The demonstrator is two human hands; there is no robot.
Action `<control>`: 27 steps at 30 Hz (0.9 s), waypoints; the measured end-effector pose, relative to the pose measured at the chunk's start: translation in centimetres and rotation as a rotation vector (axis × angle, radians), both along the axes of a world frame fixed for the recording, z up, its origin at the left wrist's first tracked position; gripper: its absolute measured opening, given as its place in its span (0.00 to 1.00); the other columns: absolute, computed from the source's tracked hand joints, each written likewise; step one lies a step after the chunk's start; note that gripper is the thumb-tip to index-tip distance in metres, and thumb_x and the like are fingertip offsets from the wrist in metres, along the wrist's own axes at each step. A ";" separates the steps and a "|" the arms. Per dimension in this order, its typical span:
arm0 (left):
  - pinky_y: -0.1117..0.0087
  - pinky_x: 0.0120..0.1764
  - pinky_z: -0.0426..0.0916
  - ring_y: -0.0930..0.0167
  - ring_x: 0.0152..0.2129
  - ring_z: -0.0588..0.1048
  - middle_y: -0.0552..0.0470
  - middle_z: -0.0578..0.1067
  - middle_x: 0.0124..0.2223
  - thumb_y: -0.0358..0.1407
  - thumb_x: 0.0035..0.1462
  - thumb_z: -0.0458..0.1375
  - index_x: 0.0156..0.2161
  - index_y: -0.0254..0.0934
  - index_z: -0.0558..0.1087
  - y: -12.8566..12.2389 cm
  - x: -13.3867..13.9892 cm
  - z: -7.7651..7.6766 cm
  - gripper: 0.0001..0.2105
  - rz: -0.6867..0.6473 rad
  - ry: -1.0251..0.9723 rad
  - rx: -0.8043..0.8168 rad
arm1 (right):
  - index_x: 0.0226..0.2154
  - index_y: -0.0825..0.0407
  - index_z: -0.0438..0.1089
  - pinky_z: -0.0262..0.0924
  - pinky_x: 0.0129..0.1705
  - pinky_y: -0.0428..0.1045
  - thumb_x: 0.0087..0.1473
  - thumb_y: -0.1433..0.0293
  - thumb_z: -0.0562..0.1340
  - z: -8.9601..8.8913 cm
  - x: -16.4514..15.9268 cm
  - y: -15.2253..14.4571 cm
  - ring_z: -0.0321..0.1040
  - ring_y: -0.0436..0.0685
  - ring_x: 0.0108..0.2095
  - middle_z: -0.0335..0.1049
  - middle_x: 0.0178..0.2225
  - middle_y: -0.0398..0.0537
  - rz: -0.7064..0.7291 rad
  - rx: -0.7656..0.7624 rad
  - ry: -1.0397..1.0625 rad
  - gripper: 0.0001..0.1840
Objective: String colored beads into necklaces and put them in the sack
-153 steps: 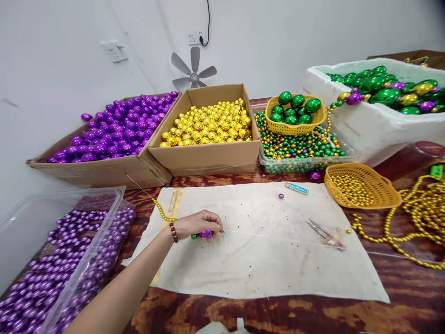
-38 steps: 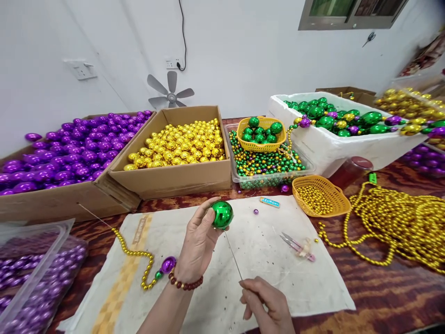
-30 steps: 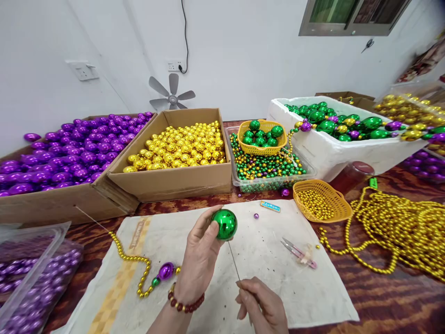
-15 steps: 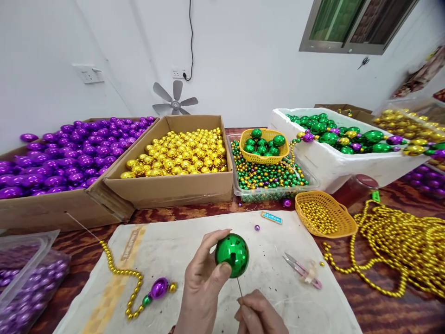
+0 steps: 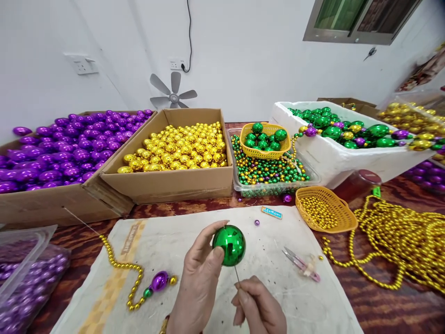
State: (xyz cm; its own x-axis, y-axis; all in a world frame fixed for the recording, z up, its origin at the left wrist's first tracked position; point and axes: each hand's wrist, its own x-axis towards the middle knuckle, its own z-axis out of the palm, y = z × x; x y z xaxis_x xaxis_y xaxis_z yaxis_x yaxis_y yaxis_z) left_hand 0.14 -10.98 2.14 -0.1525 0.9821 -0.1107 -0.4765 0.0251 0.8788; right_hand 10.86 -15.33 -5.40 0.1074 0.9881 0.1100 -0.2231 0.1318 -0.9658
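Note:
A large shiny green ball is gripped by my left hand, thumb in front and fingers behind. Below it, my right hand pinches a thin needle whose upper end meets the underside of the ball. A small tip shows at the ball's top left; whether it is the needle's point I cannot tell. On the cloth to the left lies a string of gold beads with a green bead, a purple ball and a gold bead at its near end.
Boxes of purple balls and gold balls stand behind the cloth. A yellow basket of green balls rests on a bead-filled tub. Right are snips, a basket of gold beads and heaped gold strands.
Both hands have risen slightly in view with the green ball and needle. The ball remains in my left hand and the needle in my right; the view has shifted a little.

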 end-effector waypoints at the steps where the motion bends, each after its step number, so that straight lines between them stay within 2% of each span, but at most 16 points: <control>1: 0.64 0.44 0.69 0.63 0.41 0.71 0.46 0.72 0.49 0.41 0.54 0.61 0.53 0.43 0.70 -0.1 0.1 -0.2 0.20 -0.018 0.007 -0.012 | 0.33 0.53 0.74 0.54 0.18 0.42 0.58 0.65 0.59 0.5 0.0 0.3 0.60 0.45 0.15 0.66 0.23 0.43 0.014 -0.013 -0.007 0.10; 5: 0.69 0.40 0.69 0.66 0.38 0.72 0.48 0.73 0.47 0.40 0.54 0.61 0.53 0.44 0.70 -0.2 0.4 -0.7 0.20 -0.010 0.017 -0.048 | 0.38 0.54 0.73 0.53 0.18 0.41 0.61 0.63 0.57 1.6 0.4 1.3 0.60 0.45 0.16 0.64 0.22 0.42 0.103 -0.087 -0.036 0.13; 9: 0.70 0.38 0.69 0.67 0.37 0.72 0.48 0.73 0.46 0.43 0.56 0.59 0.54 0.45 0.68 0.5 0.4 -0.9 0.20 -0.013 -0.001 -0.100 | 0.46 0.54 0.71 0.54 0.17 0.41 0.57 0.59 0.60 1.0 1.1 1.6 0.69 0.50 0.21 0.70 0.26 0.48 0.239 -0.138 0.042 0.19; 13: 0.70 0.41 0.67 0.67 0.39 0.71 0.49 0.72 0.49 0.43 0.54 0.61 0.55 0.46 0.68 0.6 0.7 -2.0 0.22 0.014 0.159 -0.090 | 0.35 0.57 0.72 0.54 0.18 0.40 0.53 0.58 0.64 -0.5 1.9 1.7 0.73 0.55 0.24 0.74 0.26 0.52 0.228 -0.312 0.137 0.17; 15: 0.71 0.41 0.67 0.67 0.40 0.71 0.48 0.72 0.49 0.43 0.54 0.61 0.55 0.44 0.68 0.7 0.9 -2.9 0.23 -0.074 0.275 -0.084 | 0.30 0.57 0.70 0.52 0.17 0.39 0.52 0.59 0.65 -1.3 2.5 1.8 0.73 0.54 0.23 0.75 0.25 0.53 0.179 -0.382 0.172 0.16; 17: 0.70 0.44 0.66 0.65 0.44 0.71 0.47 0.72 0.49 0.44 0.58 0.56 0.55 0.43 0.68 1.4 1.1 -4.0 0.20 -0.212 0.375 -0.080 | 0.27 0.57 0.69 0.49 0.16 0.39 0.51 0.59 0.65 -2.2 3.3 1.9 0.71 0.53 0.22 0.74 0.26 0.53 0.124 -0.399 0.168 0.17; 19: 0.67 0.47 0.65 0.64 0.47 0.69 0.46 0.71 0.49 0.43 0.62 0.50 0.53 0.42 0.68 3.2 1.3 -5.1 0.17 -0.275 0.500 -0.035 | 0.25 0.57 0.69 0.48 0.16 0.39 0.51 0.59 0.65 -3.1 4.2 1.9 0.69 0.51 0.21 0.73 0.25 0.51 0.072 -0.406 0.139 0.17; 21: 0.65 0.47 0.64 0.65 0.46 0.69 0.46 0.71 0.48 0.41 0.63 0.48 0.51 0.41 0.70 5.8 2.0 -6.4 0.15 -0.270 0.695 0.085 | 0.25 0.57 0.70 0.46 0.16 0.39 0.51 0.59 0.65 -4.0 5.2 1.7 0.64 0.48 0.20 0.70 0.22 0.48 0.035 -0.415 0.113 0.17; 24: 0.63 0.47 0.63 0.65 0.43 0.69 0.46 0.71 0.45 0.36 0.61 0.50 0.46 0.41 0.73 10.1 3.6 -8.5 0.12 -0.353 0.988 0.301 | 0.25 0.57 0.70 0.42 0.16 0.40 0.51 0.57 0.64 -5.4 6.4 1.1 0.55 0.45 0.16 0.65 0.16 0.44 0.013 -0.421 0.095 0.18; 27: 0.61 0.49 0.60 0.64 0.42 0.67 0.47 0.71 0.42 0.32 0.56 0.55 0.40 0.41 0.75 13.2 5.2 -10.4 0.09 -0.432 1.068 0.340 | 0.25 0.57 0.70 0.40 0.17 0.41 0.52 0.56 0.63 -6.3 7.1 0.6 0.50 0.44 0.15 0.65 0.15 0.43 0.005 -0.429 0.073 0.20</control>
State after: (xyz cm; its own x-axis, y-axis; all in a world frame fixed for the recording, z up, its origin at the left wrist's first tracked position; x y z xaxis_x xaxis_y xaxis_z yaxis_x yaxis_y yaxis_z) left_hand 5.37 2.17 -8.28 0.3399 0.9291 0.1456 0.4878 -0.3066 0.8174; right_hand 17.93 -14.71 -11.72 0.0947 0.9432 -0.3183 -0.2925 -0.2793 -0.9146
